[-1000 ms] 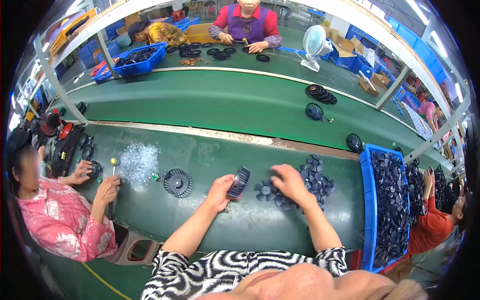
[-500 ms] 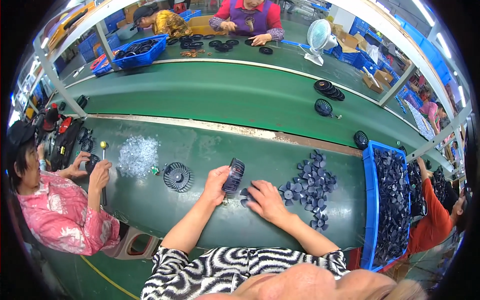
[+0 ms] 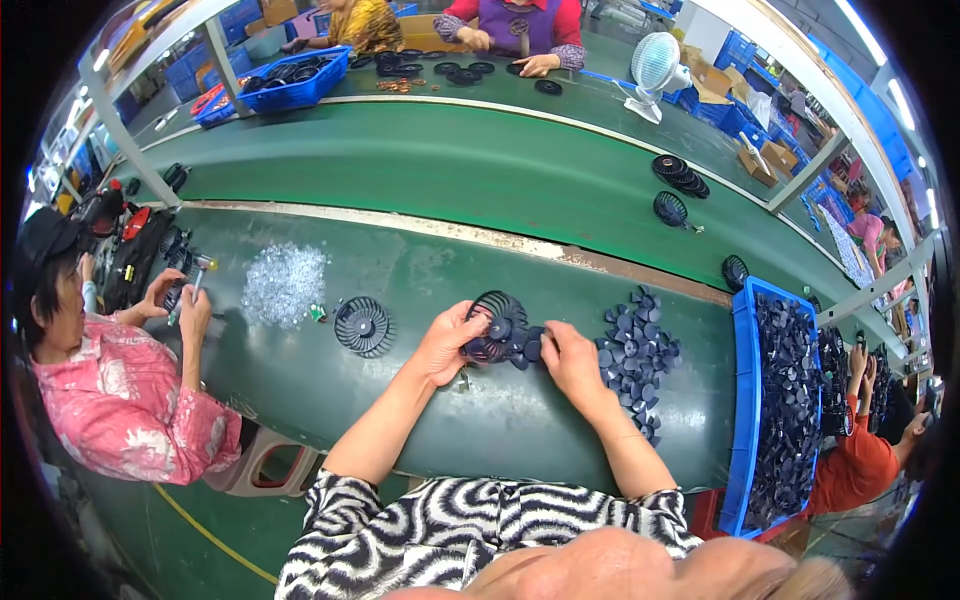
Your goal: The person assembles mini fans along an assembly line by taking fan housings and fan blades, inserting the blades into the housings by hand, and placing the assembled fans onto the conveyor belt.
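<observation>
My left hand (image 3: 446,341) grips a round black fan housing (image 3: 492,312) with a ribbed rim, tilted so that its inside shows. Close against its right side, my right hand (image 3: 572,358) pinches a small dark fan blade (image 3: 527,346). Whether blade and housing touch, I cannot tell. Just right of that hand lies a loose pile of dark fan blades (image 3: 640,350). A second black fan housing (image 3: 364,327) rests flat on the green table to the left of my hands.
A heap of small clear pieces (image 3: 285,285) lies farther left, near a co-worker (image 3: 130,400) holding a tool. At the right stands a blue crate (image 3: 745,400) full of fan blades. Beyond the table's pale ledge runs a green belt (image 3: 450,150) with stacked black rings (image 3: 680,175).
My left hand has turned the housing from edge-on to face me. My right hand has lifted a fan blade off the table and brought it to the housing.
</observation>
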### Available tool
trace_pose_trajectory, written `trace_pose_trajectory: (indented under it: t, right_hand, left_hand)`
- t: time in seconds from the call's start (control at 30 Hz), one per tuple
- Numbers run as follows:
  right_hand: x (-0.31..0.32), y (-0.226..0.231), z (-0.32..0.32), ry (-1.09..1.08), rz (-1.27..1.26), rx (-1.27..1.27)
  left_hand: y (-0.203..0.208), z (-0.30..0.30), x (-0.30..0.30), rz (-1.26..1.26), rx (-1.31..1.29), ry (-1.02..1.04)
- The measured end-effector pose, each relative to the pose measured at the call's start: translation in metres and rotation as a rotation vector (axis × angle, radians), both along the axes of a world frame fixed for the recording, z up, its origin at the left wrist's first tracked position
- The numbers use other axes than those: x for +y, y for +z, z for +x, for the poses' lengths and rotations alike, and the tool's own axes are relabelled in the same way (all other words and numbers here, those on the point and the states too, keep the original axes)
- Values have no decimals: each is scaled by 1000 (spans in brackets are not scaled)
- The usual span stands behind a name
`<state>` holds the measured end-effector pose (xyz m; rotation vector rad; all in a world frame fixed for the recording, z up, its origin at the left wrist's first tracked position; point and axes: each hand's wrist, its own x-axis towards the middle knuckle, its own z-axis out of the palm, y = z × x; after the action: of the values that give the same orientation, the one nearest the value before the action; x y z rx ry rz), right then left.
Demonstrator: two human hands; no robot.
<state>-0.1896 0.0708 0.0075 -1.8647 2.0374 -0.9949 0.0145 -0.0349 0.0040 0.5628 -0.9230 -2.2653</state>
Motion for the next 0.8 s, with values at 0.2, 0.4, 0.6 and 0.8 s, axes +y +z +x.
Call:
trace_pose_trajectory:
  t: [0.2,0.4,0.6,0.8]
  right_hand:
    - [8,28,6,129,-99,242]
    - [8,27,21,155,295,334]
    - [7,36,5,23,133,299]
    - [-4,70,46,83,-122,256]
  left_hand:
    - [9,-3,8,-29,-13,-54]
    - [7,-4,7,53,81,-60]
    - [10,-4,9,-38,-23,-21]
    - [-6,-8,4,48,-125,126]
